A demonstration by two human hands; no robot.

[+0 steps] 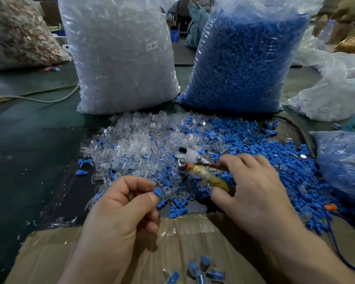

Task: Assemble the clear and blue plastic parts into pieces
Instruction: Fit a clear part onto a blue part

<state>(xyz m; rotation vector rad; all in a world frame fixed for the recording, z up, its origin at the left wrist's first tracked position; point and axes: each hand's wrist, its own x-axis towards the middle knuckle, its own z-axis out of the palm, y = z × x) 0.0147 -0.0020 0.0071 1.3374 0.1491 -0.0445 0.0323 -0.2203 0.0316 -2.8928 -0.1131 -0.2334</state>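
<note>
Hands at work above a dark green tabletop [29, 150] strewn with plastic. On my feed the left hand [121, 203] sits at lower centre of the frame, its grip narrow, thumb and forefinger pinching a single blue part [157, 192] just over the near edge of the heap. To its right, the right hand [254, 193] has its grip round a tool [205, 176] with a tape-wrapped handle and a white head. The thumb is tucked under the handle and the fingers are draped over it, with the head pointing toward mid-frame.

Below both hands I see loose clear parts [131, 144] spread left of centre, merging with loose blue parts [264, 150] on the right. Behind them stand two tall plastic sacks: a sack of clear parts [119, 58] bearing a label reading SJ-017, and beside it a sack of blue parts [248, 64].

A flattened cardboard sheet [193, 232] fills the bottom of the frame under the wrists. A few assembled pieces [203, 267], blue inside clear, lie on it at the bottom edge. A pale cable [39, 100] trails across the left.
</note>
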